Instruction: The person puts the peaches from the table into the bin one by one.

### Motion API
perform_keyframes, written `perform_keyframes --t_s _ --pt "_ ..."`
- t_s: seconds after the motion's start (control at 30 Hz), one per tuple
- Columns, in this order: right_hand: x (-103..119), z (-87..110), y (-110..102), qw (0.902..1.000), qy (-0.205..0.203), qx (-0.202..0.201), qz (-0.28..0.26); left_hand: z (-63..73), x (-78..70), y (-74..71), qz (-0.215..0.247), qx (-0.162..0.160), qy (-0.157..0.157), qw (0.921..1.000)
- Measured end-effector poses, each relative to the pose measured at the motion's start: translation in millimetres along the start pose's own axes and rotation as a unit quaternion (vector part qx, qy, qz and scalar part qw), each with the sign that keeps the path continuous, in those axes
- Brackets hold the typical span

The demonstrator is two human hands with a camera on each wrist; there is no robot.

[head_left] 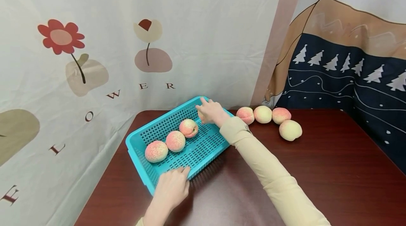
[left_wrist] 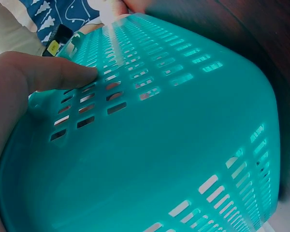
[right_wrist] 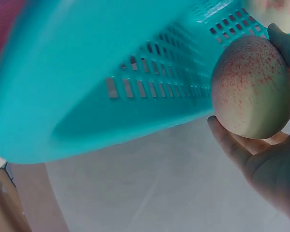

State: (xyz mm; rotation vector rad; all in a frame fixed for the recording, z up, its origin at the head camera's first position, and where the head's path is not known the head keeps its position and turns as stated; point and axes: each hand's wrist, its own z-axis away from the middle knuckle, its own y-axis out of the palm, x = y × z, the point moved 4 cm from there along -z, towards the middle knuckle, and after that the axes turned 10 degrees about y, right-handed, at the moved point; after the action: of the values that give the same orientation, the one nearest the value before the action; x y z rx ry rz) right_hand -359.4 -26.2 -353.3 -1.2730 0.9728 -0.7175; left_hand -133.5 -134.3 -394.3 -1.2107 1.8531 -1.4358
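A blue perforated plastic basket (head_left: 207, 141) sits at an angle on the table, with three pink-and-cream peaches in a row inside; the middle peach (head_left: 176, 141) lies between the other two. My left hand (head_left: 172, 187) grips the near rim, its thumb (left_wrist: 63, 72) against the slotted outer wall in the left wrist view. At the basket's far right end, my right hand (head_left: 214, 112) holds another peach (right_wrist: 251, 87) over the inside. The right wrist view shows thumb and fingers curled round that peach. In the head view the hand covers much of it.
Right of the basket, several more peaches lie on the dark red-brown table (head_left: 333, 162), including a pale peach (head_left: 290, 130) nearest the front. A printed curtain (head_left: 203, 35) hangs just behind the table's back edge. My right sleeve (head_left: 269, 169) crosses above the table.
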Motion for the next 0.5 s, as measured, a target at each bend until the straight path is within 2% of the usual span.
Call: perform_keyframes --t_s 0.27,0.5 --pt "6 -0.1 22 0.9994 -0.027 0.015 0.016 1.1 0.0 -0.5 -0.006 -0.007 0.001 1.0" --pt "12 1.0 35 0.9973 -0.045 0.008 0.058 0.8 -0.5 -0.6 -0.006 -0.001 0.0 1.0"
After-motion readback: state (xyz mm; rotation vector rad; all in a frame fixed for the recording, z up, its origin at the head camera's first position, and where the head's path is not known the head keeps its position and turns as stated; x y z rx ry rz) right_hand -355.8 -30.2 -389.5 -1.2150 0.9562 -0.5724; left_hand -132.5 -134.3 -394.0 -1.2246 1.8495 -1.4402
